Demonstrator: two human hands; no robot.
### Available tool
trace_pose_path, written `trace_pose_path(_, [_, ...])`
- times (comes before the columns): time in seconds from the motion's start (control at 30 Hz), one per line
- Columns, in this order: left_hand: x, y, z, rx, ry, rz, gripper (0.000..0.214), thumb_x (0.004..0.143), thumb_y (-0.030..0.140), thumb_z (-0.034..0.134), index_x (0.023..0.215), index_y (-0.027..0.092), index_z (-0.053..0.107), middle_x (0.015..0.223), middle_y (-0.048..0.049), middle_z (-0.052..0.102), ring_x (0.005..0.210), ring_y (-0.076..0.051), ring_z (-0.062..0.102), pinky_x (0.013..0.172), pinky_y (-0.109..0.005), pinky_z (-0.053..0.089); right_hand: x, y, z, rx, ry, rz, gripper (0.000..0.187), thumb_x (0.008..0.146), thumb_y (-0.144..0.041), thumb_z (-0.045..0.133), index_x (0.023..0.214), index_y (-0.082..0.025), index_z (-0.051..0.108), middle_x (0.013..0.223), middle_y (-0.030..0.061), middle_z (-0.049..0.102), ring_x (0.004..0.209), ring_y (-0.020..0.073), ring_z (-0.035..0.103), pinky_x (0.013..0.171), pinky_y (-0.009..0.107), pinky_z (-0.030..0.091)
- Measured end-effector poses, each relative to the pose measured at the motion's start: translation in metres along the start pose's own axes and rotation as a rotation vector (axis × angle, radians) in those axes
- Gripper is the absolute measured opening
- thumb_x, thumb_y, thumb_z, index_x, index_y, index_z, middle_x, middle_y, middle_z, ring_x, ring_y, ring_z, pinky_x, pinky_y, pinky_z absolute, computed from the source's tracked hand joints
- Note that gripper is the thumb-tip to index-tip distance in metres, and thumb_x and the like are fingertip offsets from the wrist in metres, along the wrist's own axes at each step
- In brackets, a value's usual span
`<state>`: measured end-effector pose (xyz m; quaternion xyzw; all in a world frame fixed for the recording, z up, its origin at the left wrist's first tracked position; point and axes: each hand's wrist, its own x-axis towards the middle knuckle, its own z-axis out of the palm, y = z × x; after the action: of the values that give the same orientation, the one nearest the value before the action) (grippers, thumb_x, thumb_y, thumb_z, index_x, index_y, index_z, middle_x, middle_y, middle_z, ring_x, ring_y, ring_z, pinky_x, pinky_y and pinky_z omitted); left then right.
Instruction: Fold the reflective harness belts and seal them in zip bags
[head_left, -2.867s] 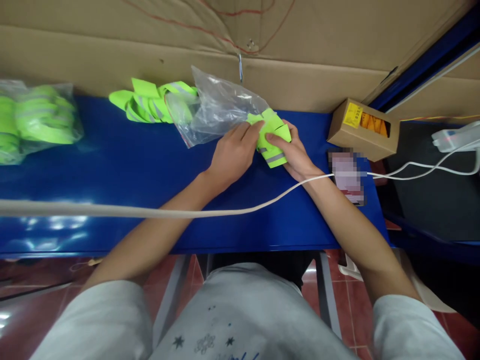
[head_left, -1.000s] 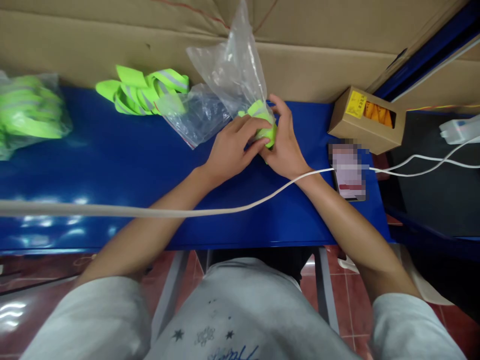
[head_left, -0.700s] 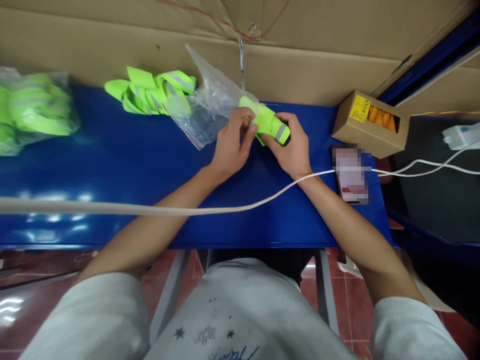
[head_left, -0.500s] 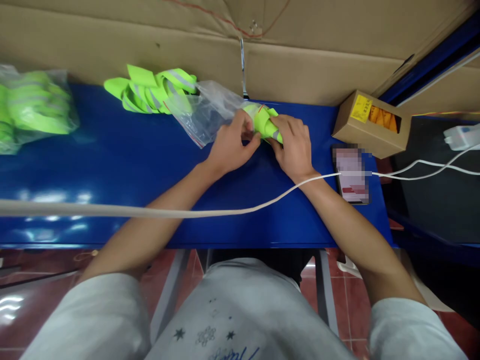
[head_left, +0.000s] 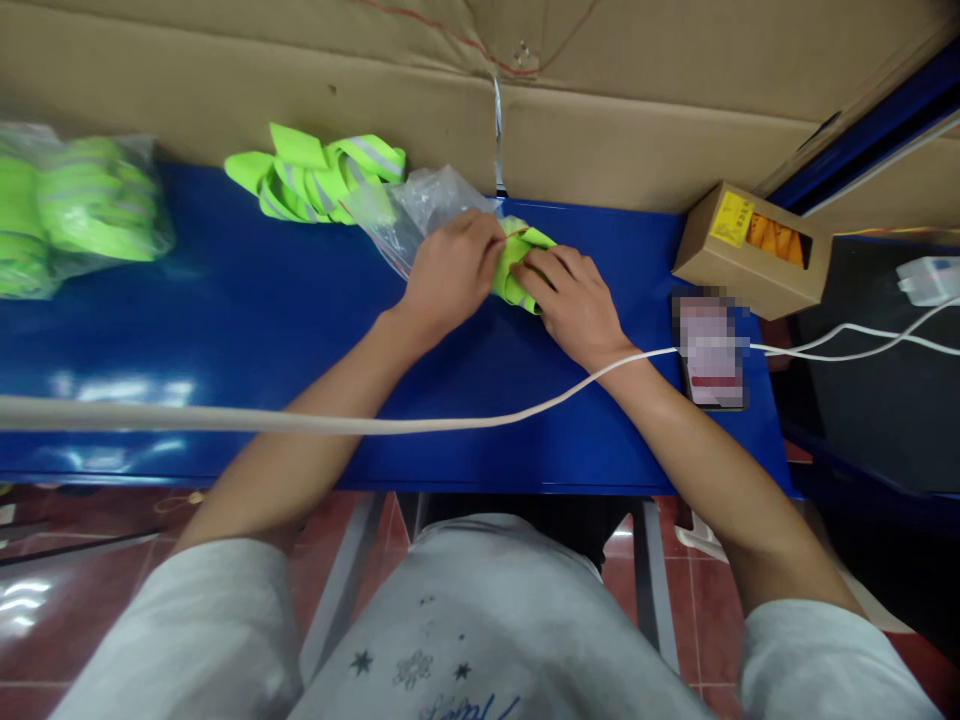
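Observation:
My left hand (head_left: 454,270) is closed in a pinch at the red-lined edge of a clear zip bag (head_left: 431,195). To its right, my right hand (head_left: 581,305) has its fingers curled over a rolled neon-yellow reflective strip (head_left: 510,287). The roll lies at the bag's mouth, touching both the bag edge and my fingers. How far it sits inside the bag is hard to tell. Behind the bag's left end lies a loose pile of neon-yellow reflective strips (head_left: 307,175), with grey bands showing.
Bagged neon rolls (head_left: 101,205) lie at the far left of the blue table (head_left: 247,300). A cardboard box (head_left: 750,250) with orange contents and a phone (head_left: 711,350) are at the right. A white cable (head_left: 450,427) crosses in front of my forearms.
My left hand has moved up over the bag's edge. My right fingers have shifted down-left on the roll, which has turned and tilted lower.

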<state>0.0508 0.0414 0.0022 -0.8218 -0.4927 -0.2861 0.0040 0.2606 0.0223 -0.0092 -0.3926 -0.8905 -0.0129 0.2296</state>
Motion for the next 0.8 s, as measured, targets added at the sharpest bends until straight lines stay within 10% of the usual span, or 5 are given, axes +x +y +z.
trace_pose_path(0.23, [-0.006, 0.021, 0.000, -0.007, 0.086, 0.048, 0.041, 0.114, 0.046, 0.023, 0.110, 0.023, 0.057, 0.106, -0.0094, 0.068, 0.097, -0.021, 0.067, 0.080, -0.037, 0.054, 0.000, 0.006, 0.004, 0.144, -0.021, -0.066, 0.040, 0.109, -0.029, 0.042, 0.144, -0.025, 0.059, 0.157, 0.0127, 0.055, 0.150, 0.0299, 0.048, 0.121, 0.056, 0.044])
trace_pose_path(0.43, [-0.008, 0.008, 0.011, -0.082, 0.142, -0.029, 0.038, 0.114, 0.048, 0.026, 0.113, 0.025, 0.056, 0.108, -0.0099, 0.070, 0.100, -0.024, 0.071, 0.082, -0.039, 0.055, -0.004, 0.020, 0.010, 0.309, 0.142, 0.093, 0.088, 0.090, -0.058, 0.073, 0.162, -0.022, 0.036, 0.165, 0.0208, 0.040, 0.159, 0.0385, 0.034, 0.129, 0.066, 0.033])
trace_pose_path(0.8, [-0.005, 0.023, 0.001, 0.019, -0.006, -0.066, 0.043, 0.113, 0.047, 0.022, 0.111, 0.024, 0.059, 0.111, -0.0112, 0.066, 0.108, -0.028, 0.061, 0.094, -0.048, 0.051, -0.002, 0.011, 0.002, 0.306, 0.004, -0.057, 0.046, 0.103, -0.042, 0.059, 0.146, -0.024, 0.055, 0.157, 0.0122, 0.056, 0.153, 0.0308, 0.045, 0.129, 0.059, 0.038])
